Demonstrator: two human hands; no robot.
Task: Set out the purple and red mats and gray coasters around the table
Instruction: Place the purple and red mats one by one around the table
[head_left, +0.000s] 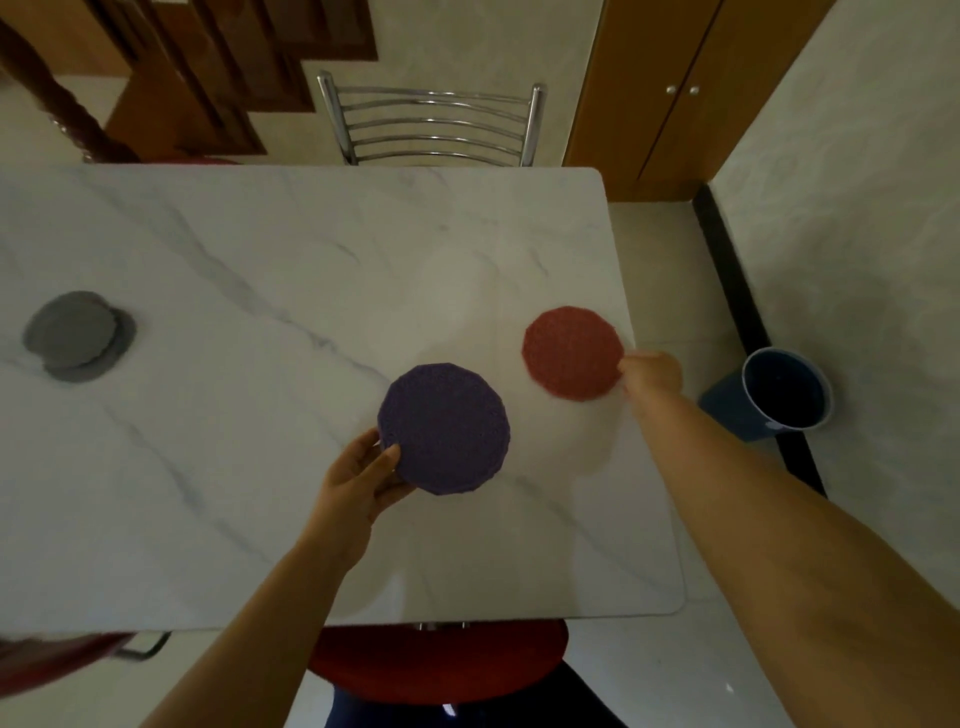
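While the left hand (358, 478) pinches the near-left edge of the round purple knitted mat (447, 428) between thumb and curled fingers, the right hand (652, 374) meets the right rim of the round red knitted mat (571, 353), its fingers too blurred to tell whether they grasp it or only touch it. Both mats are over the right half of the white, gray-veined marble-look tabletop (234, 467), the red one near the right edge and the purple one nearer the person, apart from it. A small stack of round gray coasters (78, 332) lies far to the left. A chrome rail-back chair (431, 124) stands at the far side, and a round red seat (441, 660) shows below the near edge. On the pale tiled floor (649, 260) to the right, a blue bucket (784, 389) stands by a black skirting strip (727, 270), with wooden cabinet doors (649, 93) beyond.
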